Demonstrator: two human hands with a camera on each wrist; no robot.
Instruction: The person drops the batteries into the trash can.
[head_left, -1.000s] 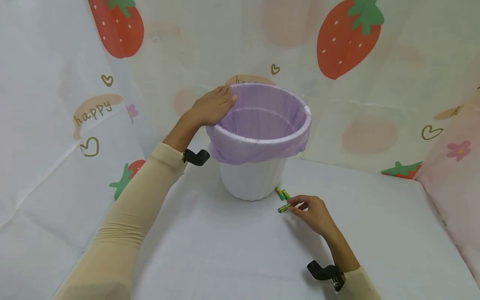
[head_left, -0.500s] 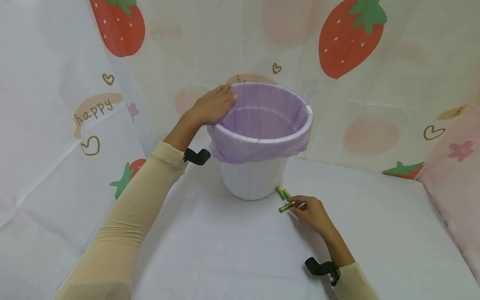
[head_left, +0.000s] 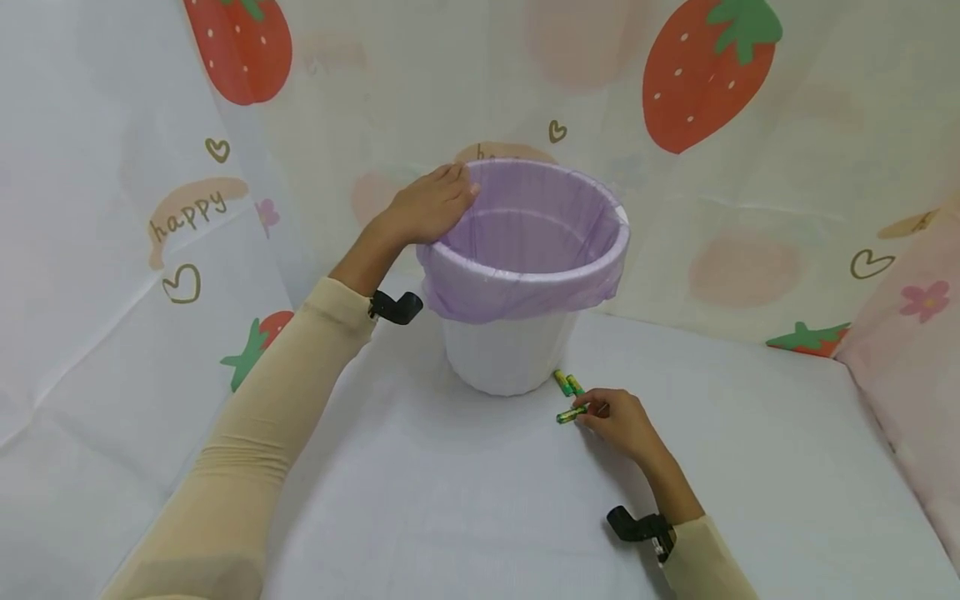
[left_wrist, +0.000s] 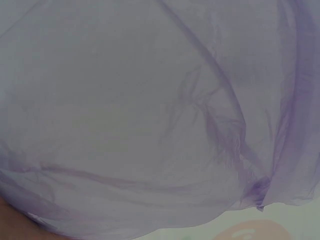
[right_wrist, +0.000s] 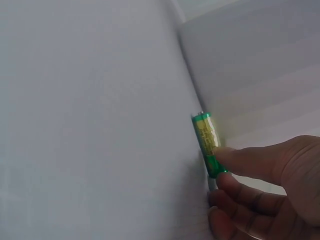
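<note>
A white trash can point(head_left: 502, 354) stands upright, lined with a purple plastic bag point(head_left: 517, 287) folded down over its rim. My left hand point(head_left: 433, 204) grips the can's left rim over the bag; the fingers' undersides are hidden. In the left wrist view the purple bag point(left_wrist: 125, 125) fills most of the picture. By the can's foot at the right, my right hand point(head_left: 618, 421) pinches one end of a green and yellow battery point(head_left: 572, 415). The right wrist view shows the thumb on this battery point(right_wrist: 207, 142). Two similar batteries point(head_left: 567, 383) lie just beyond, close to the can.
A white cloth point(head_left: 450, 500) covers the table. Strawberry-printed curtains point(head_left: 420, 83) hang behind and on the left, and a pink one point(head_left: 911, 375) borders the right. Each wrist wears a black camera point(head_left: 397, 308).
The view has tilted slightly, so the can and curtains sit a little higher. Both hands keep their places, the left on the rim and the right at the battery.
</note>
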